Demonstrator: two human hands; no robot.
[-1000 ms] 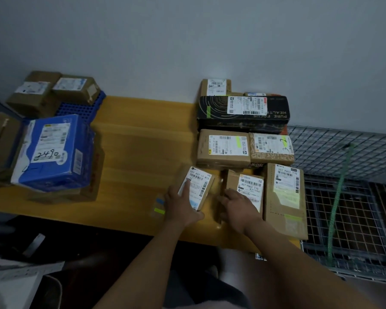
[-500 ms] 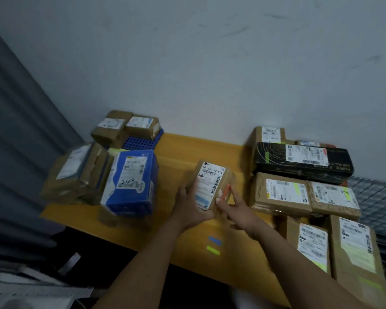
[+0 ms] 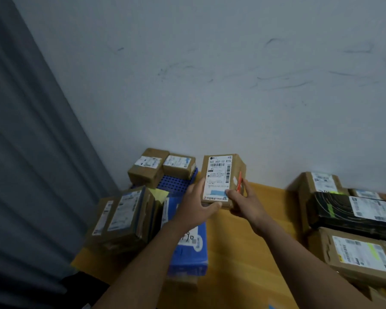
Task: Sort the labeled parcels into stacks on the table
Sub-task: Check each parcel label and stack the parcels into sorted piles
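A small brown parcel (image 3: 223, 175) with a white label reading 502 602-12 815 is held up above the wooden table (image 3: 243, 253), label facing me. My left hand (image 3: 196, 205) grips its lower left side and my right hand (image 3: 243, 202) grips its lower right corner, thumb on the label. To the left lie a blue parcel (image 3: 187, 253) partly under my left forearm, a brown stack (image 3: 123, 219), and two small brown boxes (image 3: 161, 167) on a blue crate (image 3: 176, 181). On the right sit a black box (image 3: 352, 216) and labelled brown parcels (image 3: 359, 255).
A grey curtain (image 3: 31, 152) hangs at the left and a pale wall (image 3: 232, 74) stands behind the table. Another brown box (image 3: 316, 186) stands at the wall on the right. Bare tabletop shows between the left and right groups.
Both hands lifted the small labelled parcel off the table and carried it up and left, away from the right-hand group. The view swung left and up.
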